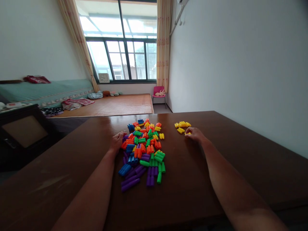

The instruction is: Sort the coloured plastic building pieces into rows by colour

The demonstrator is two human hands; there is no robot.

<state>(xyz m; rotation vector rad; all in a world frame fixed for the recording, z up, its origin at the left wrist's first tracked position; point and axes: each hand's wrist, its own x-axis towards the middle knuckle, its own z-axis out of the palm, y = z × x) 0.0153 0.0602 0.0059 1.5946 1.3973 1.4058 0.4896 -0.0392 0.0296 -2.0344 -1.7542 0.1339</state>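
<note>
A pile of plastic pieces in purple, green, orange, blue and yellow [141, 140] lies on the brown table [183, 192]. My left hand [118, 140] rests at the pile's left edge, beside a purple piece [125, 138]; its fingers are partly hidden, and whether they hold anything is unclear. To the right, my right hand [193, 133] has its fingers closed on a small yellow piece [188, 133]. Just beyond it are another yellow piece [180, 130] and a row of yellow pieces [183, 124]. One yellow piece [161, 136] lies at the pile's right side.
Behind the table stands a bed with a brown mat [125, 103]. A dark cabinet [24, 131] is at the left, and a pink chair [159, 91] stands near the window. The white wall [240, 73] runs along the table's right side.
</note>
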